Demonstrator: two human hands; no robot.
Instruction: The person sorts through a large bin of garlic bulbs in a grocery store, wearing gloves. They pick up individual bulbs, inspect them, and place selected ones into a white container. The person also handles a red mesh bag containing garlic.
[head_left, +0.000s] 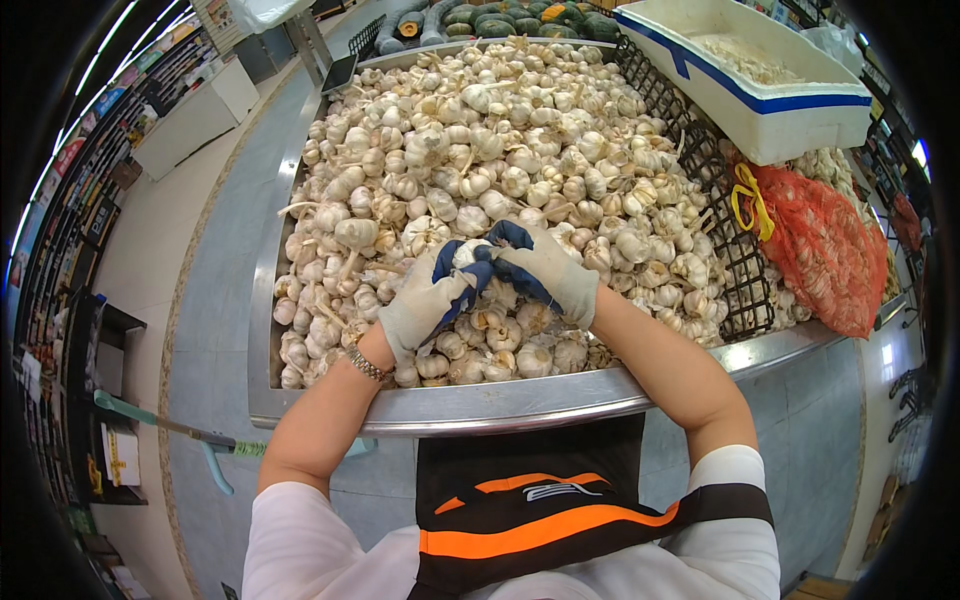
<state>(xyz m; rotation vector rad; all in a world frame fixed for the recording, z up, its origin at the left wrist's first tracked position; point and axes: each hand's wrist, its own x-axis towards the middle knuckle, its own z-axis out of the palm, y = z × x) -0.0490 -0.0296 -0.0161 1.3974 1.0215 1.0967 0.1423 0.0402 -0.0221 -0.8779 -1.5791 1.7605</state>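
Both my hands wear pale knit work gloves with blue coated palms and meet above a wide heap of garlic bulbs (517, 157). My left hand (439, 292) grips a white garlic bulb (470, 253) between thumb and fingers. From the other side, my right hand (544, 268) has its bent fingers on the same bulb. Its lower part is hidden by the gloves. Beneath and around them lie more bulbs, some with stems and loose papery skin. The heap fills a metal-rimmed display bin (495, 405), whose front edge runs under my forearms.
A black plastic grid divider (739, 266) borders the heap at right. Beyond it are a red mesh bag of garlic (821, 244) and a white foam box (780, 120) holding loose skins. Green pumpkins (517, 22) lie at the back. A green-handled tool (187, 431) stands at lower left.
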